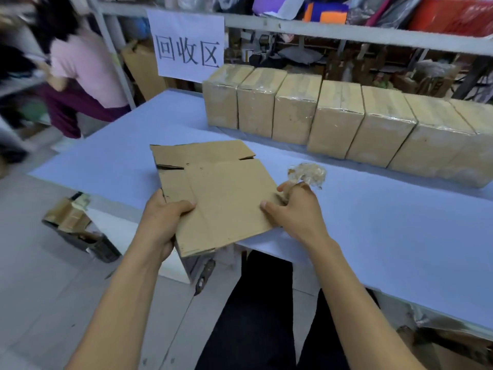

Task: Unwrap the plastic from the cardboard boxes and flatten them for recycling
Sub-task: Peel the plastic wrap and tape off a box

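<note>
Two hands (160, 222) (293, 209) grip flattened box (221, 193) — long axis away, wrapped boxes (333, 121) behind

This looks like a stockroom or warehouse packing area with a corner for recycling. A paper sign (188, 45) with three handwritten Chinese characters hangs from a grey metal shelving rack (306, 29), whose shelves are crammed with bagged fabric goods (373, 9) in many colours. A long desk (386, 236) covered in pale blue carries a row of plastic-wrapped cardboard boxes (341, 121). Flattened cardboard (68, 216) lies on the grey tiled floor (40, 289), and another person (85, 68) works among the racks.
</note>
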